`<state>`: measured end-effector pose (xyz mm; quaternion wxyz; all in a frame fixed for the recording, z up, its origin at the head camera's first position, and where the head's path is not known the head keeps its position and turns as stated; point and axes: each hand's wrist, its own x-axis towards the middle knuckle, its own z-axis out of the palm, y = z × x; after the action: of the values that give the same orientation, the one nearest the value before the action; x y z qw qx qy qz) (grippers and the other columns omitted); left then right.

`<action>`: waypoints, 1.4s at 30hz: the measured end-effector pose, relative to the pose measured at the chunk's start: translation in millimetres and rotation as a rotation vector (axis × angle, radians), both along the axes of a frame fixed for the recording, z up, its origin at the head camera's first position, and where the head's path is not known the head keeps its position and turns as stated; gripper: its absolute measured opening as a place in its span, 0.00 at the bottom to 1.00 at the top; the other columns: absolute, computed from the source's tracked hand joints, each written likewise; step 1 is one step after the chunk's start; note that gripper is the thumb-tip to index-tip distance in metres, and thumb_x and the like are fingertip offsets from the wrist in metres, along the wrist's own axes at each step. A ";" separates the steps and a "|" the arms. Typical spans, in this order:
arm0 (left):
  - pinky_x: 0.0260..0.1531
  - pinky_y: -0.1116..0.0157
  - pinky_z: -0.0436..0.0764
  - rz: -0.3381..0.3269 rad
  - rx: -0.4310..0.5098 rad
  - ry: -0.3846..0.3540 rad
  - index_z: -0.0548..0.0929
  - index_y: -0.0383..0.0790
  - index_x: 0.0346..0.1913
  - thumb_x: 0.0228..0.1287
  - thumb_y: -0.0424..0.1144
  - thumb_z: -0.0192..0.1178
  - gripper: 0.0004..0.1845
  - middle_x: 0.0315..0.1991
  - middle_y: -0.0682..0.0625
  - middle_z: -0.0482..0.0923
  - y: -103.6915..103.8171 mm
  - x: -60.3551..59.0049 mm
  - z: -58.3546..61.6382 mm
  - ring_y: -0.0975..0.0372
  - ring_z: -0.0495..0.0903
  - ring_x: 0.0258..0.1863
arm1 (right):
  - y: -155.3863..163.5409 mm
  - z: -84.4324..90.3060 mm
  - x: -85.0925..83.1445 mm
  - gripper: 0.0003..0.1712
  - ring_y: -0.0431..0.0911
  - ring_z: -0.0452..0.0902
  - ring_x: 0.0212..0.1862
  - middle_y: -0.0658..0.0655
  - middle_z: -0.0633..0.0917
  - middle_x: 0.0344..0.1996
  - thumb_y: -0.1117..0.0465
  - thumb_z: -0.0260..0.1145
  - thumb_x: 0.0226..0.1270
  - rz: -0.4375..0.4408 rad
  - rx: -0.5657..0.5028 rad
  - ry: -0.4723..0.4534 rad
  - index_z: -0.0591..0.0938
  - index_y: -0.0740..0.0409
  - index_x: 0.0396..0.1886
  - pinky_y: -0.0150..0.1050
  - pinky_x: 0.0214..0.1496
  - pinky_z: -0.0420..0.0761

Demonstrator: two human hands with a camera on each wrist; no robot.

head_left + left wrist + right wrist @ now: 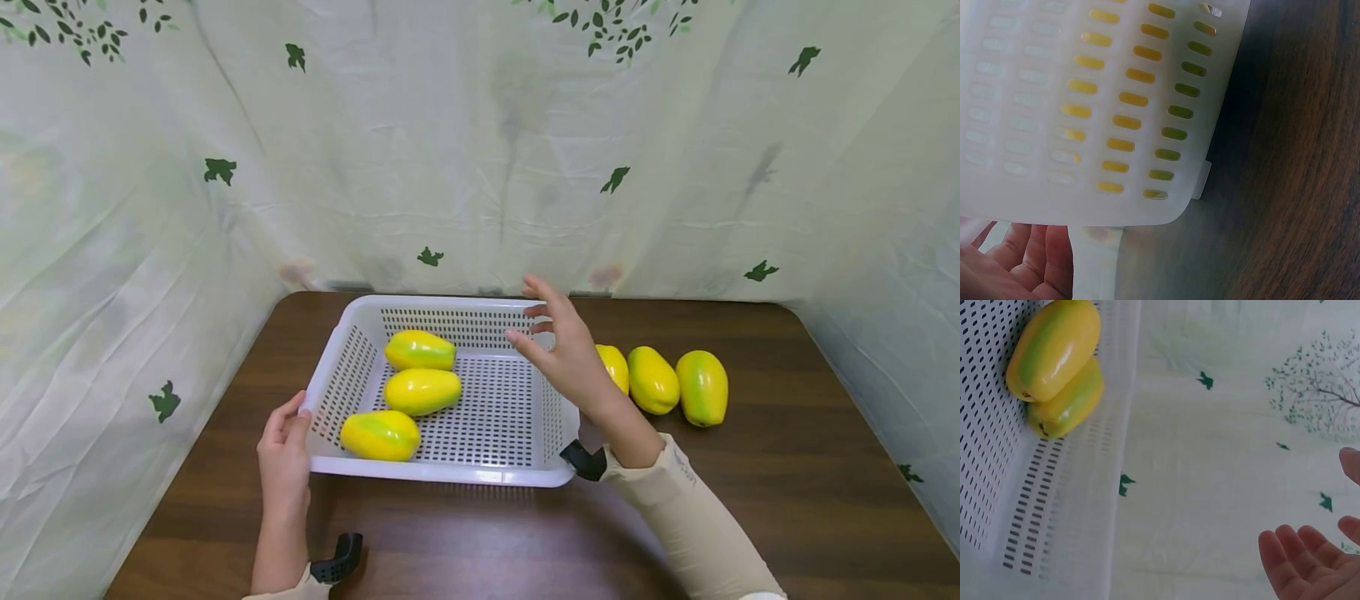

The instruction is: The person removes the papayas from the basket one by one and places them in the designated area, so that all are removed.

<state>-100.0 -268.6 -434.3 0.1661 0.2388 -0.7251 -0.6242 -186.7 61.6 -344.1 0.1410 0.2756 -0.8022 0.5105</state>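
A white perforated plastic basket (498, 476) sits on the table, with three yellow-green papayas (422, 392) lying in its left half. At the basket's left side, my left hand (285, 454) holds the rim; curled fingers (1058, 256) show past the rim in the left wrist view. My right hand (566, 350) hovers over the right rim, its fingers spread and holding nothing. Just right of that hand, three more papayas stand in a row on the table: one (615, 367) partly hidden by the hand, a middle one (653, 381) and an outer one (702, 388).
The brown wooden table (787, 500) runs back to a pale curtain (480, 167) printed with green leaves and birds. Curtain also hangs along the left and right sides. Black wrist mounts (339, 558) jut from both forearms, the right one close to the basket's front right corner.
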 end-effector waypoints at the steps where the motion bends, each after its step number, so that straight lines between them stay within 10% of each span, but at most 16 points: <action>1: 0.54 0.51 0.66 -0.001 0.001 0.002 0.68 0.48 0.62 0.67 0.49 0.46 0.22 0.56 0.45 0.68 0.1 -0.2 0.0 0.56 0.69 0.50 | -4.9 -1.4 -2.1 0.38 0.49 0.69 0.50 0.57 0.68 0.56 0.58 0.64 0.59 0.007 0.017 -0.002 0.59 0.51 0.67 0.46 0.47 0.74; 15: 0.54 0.52 0.65 -0.007 -0.011 0.006 0.68 0.48 0.62 0.67 0.49 0.46 0.22 0.58 0.46 0.68 0.3 -1.9 -2.3 0.56 0.68 0.51 | -54.8 -18.6 -26.0 0.37 0.43 0.68 0.50 0.56 0.68 0.56 0.51 0.61 0.61 0.099 0.237 -0.039 0.56 0.49 0.67 0.36 0.48 0.74; 24: 0.53 0.56 0.68 -0.040 -0.014 0.071 0.70 0.56 0.60 0.62 0.55 0.50 0.24 0.57 0.51 0.69 -26.3 -14.0 -48.0 0.58 0.70 0.51 | -77.9 -30.4 -37.7 0.39 0.44 0.68 0.53 0.53 0.68 0.59 0.48 0.61 0.60 0.160 0.340 -0.168 0.56 0.48 0.68 0.41 0.49 0.73; 32: 0.55 0.51 0.64 -0.009 0.007 0.019 0.68 0.48 0.62 0.67 0.48 0.46 0.22 0.57 0.45 0.68 -1.5 -1.2 -3.3 0.55 0.68 0.50 | -97.7 -44.4 -50.1 0.41 0.48 0.62 0.60 0.51 0.61 0.65 0.50 0.63 0.58 0.321 0.362 -0.326 0.55 0.43 0.69 0.45 0.58 0.65; 42: 0.54 0.52 0.65 -0.001 -0.004 0.017 0.68 0.48 0.62 0.67 0.49 0.46 0.22 0.57 0.47 0.68 -0.5 -0.4 -1.3 0.55 0.68 0.51 | -105.1 -67.6 -58.1 0.41 0.46 0.64 0.59 0.54 0.70 0.58 0.52 0.65 0.57 0.390 0.504 -0.454 0.56 0.39 0.68 0.46 0.59 0.64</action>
<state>-100.4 -269.1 -435.7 0.1723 0.2326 -0.7252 -0.6247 -244.9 -43.5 -411.7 -0.2118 0.3292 -0.8458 0.3625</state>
